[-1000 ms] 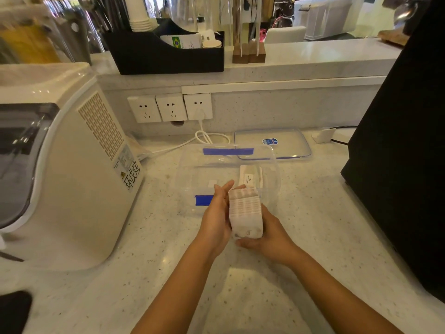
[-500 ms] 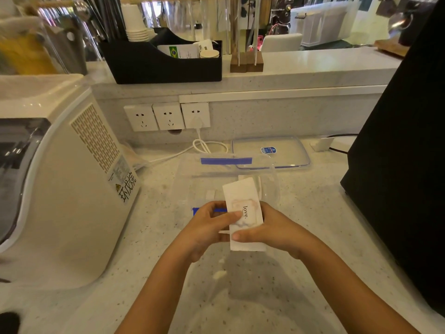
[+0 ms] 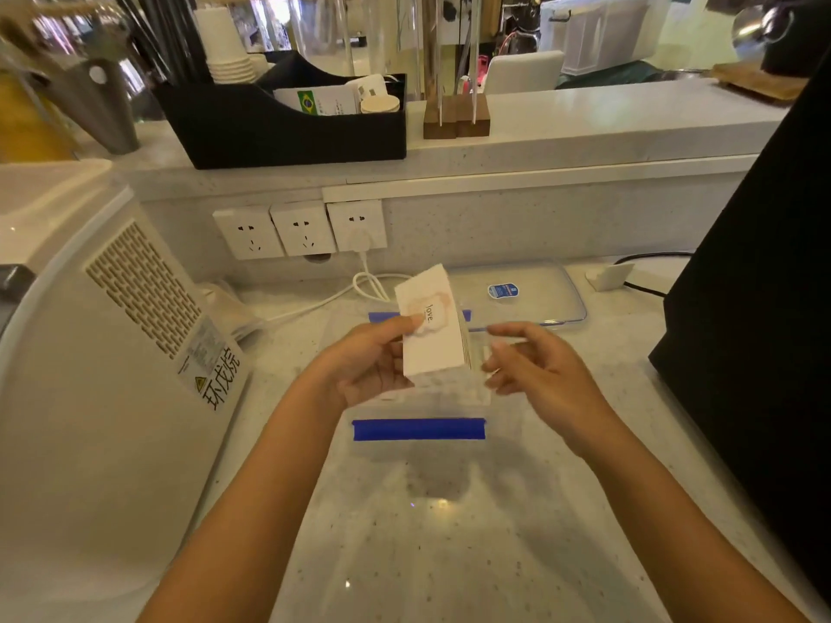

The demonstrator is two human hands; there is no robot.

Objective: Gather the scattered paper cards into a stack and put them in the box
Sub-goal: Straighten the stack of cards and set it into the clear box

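Left hand (image 3: 373,361) grips the stack of paper cards (image 3: 434,328), thumb on the top card printed "love", fingers beneath. Right hand (image 3: 535,366) open, fingers loosely curled just beside the stack's right edge, not touching. Stack held tilted above the clear plastic box (image 3: 418,430) with blue clasps, resting on the speckled countertop (image 3: 539,510). Clear lid (image 3: 539,299) lies flat behind the box, near the wall sockets (image 3: 301,229).
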